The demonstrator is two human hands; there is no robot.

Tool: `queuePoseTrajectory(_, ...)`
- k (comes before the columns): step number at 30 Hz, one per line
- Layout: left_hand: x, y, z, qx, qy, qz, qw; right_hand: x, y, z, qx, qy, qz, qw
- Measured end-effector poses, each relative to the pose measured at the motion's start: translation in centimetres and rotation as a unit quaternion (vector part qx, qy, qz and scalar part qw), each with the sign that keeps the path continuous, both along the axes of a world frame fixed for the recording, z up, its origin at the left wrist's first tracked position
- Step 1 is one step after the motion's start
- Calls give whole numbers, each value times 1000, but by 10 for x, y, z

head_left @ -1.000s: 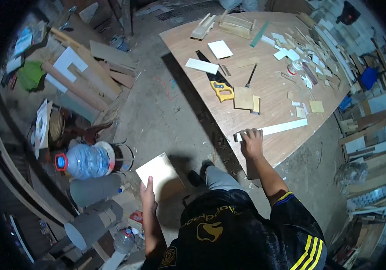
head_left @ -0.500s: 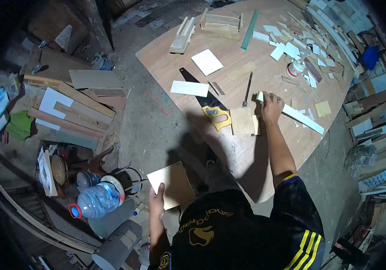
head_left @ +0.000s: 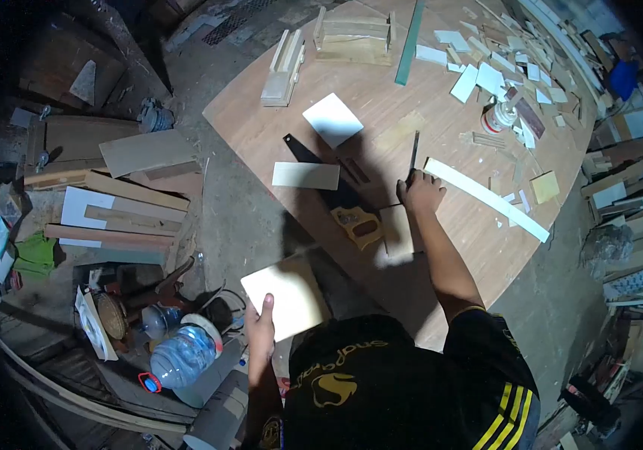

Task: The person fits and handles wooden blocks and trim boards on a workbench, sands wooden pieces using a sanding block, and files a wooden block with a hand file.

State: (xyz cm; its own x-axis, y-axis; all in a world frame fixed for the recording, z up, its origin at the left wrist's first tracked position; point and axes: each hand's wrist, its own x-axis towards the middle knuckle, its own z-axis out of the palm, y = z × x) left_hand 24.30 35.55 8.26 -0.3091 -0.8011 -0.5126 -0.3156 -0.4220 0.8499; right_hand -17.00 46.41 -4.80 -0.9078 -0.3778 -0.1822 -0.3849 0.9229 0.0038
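Note:
My left hand (head_left: 260, 330) grips a pale square wooden board (head_left: 285, 296) at its lower left edge, thumb on top, beside the table. Over the table, my right hand (head_left: 422, 193) has its fingers curled at the near end of a thin dark file (head_left: 415, 150); its grip is partly hidden. Just right of that hand lies a long white strip (head_left: 490, 199), apart from the fingers. Below the hand is a small wooden panel (head_left: 398, 231). Left of it lies a handsaw (head_left: 357, 225) with a yellow handle, its blade partly under a white rectangular piece (head_left: 306, 175).
A white square (head_left: 333, 120), a grooved wooden piece (head_left: 282, 69), a wooden frame (head_left: 354, 39) and a green strip (head_left: 410, 41) lie farther back. A glue bottle (head_left: 498, 118) stands near scattered offcuts. Water bottles (head_left: 183, 356) are on the floor at left.
My right hand has left the end of the white strip and moved left and down to the file. The left hand still holds the board, which is now brightly lit.

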Motion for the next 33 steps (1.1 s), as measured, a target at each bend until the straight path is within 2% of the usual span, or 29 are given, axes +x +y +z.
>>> queuePoseTrajectory(1,-5,-5,-1,6,-23,-22,999,0,-2,-6,23,-44,-7,999)
queuePoseTrajectory(2,-11,-10,0,10,-46,-41,998,-1,-2,-19,23,-38,-12,999)
queuePoseTrajectory(4,-37,-14,16,1,2,-61,998,-8,-9,-30,-19,-73,-66,995)
queuePoseTrajectory(6,-37,-26,-4,-66,22,-137,988,-3,-16,-18,-59,-80,-90,991)
queuePoseTrajectory(7,-45,-32,1,-69,22,-137,988,-1,-15,-20,-85,-51,-84,992)
queuePoseTrajectory(8,-53,-38,7,-87,-7,-183,979,1,-16,-23,-87,-50,-89,991)
queuePoseTrajectory(10,-63,-49,6,-104,-27,-247,963,1,-11,-9,-219,-3,-102,970)
queuePoseTrajectory(11,-68,-53,-2,-74,38,-242,967,4,-10,-1,-269,71,-92,956)
queuePoseTrajectory(12,-73,-56,-7,-37,104,-237,965,2,-7,9,-293,95,-106,945)
queuePoseTrajectory(14,-92,-58,16,23,121,-243,962,5,1,44,-478,106,-133,862)
queuePoseTrajectory(15,-99,-64,23,24,93,-273,957,1,7,48,-519,202,-95,825)
queuePoseTrajectory(16,-104,-68,26,21,64,-305,950,5,18,64,-509,217,-107,826)
queuePoseTrajectory(17,-107,-71,6,7,91,-313,945,7,31,82,-547,219,-139,796)
queuePoseTrajectory(18,-113,-75,3,13,96,-337,937,13,41,105,-583,223,-171,762)
queuePoseTrajectory(19,-119,-75,0,-16,84,-350,933,20,50,126,-644,249,-182,700)
queuePoseTrajectory(20,-126,-74,-4,-43,72,-365,927,32,64,147,-642,278,-210,683)
queuePoseTrajectory(22,-138,-72,-15,-8,93,-423,901,59,99,168,-666,354,-213,621)
queuePoseTrajectory(24,-150,-63,-25,29,110,-476,872,104,135,186,-645,388,-276,597)
queuePoseTrajectory(26,-159,-46,-30,-10,44,-507,861,152,171,192,-642,410,-319,563)
queuePoseTrajectory(27,-165,-38,-37,-25,119,-532,838,180,189,189,-625,406,-356,564)
queuePoseTrajectory(28,-171,-24,-58,-19,124,-553,824,210,207,181,-610,397,-389,565)
queuePoseTrajectory(29,-177,-6,-86,-71,148,-527,834,242,225,169,-596,387,-422,563)
queuePoseTrajectory(30,-181,21,-101,-116,176,-515,831,299,250,148,-596,356,-487,530)
queuePoseTrajectory(31,-185,30,-94,-103,156,-573,798,339,260,123,-607,305,-536,501)
queuePoseTrajectory(32,-188,43,-101,-101,157,-586,789,371,265,106,-582,272,-587,492)
queuePoseTrajectory(33,-191,57,-117,-154,112,-624,758,400,266,92,-555,236,-636,481)
